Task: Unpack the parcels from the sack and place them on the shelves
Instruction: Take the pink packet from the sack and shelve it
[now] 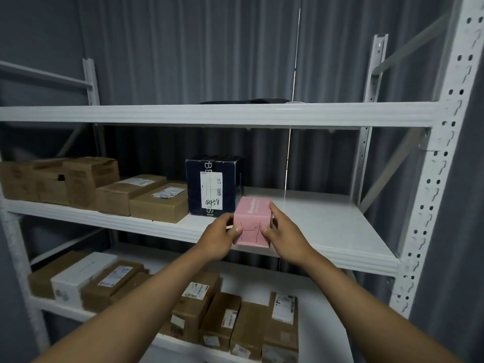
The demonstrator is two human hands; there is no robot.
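Head cam: left hand [219,235] & right hand [284,233] clamp pink box [252,223] from both sides at front edge of mid shelf [340,231], prob resting on it. Navy box [213,186] just behind-left; brown parcels [146,197] farther left.

Head view, close, facing shelves [183,229]

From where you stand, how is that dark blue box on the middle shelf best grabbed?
By its two side faces, from the front. The dark blue box stands upright and tall, its front face open. A brown box crowds its left and the pink box its right.
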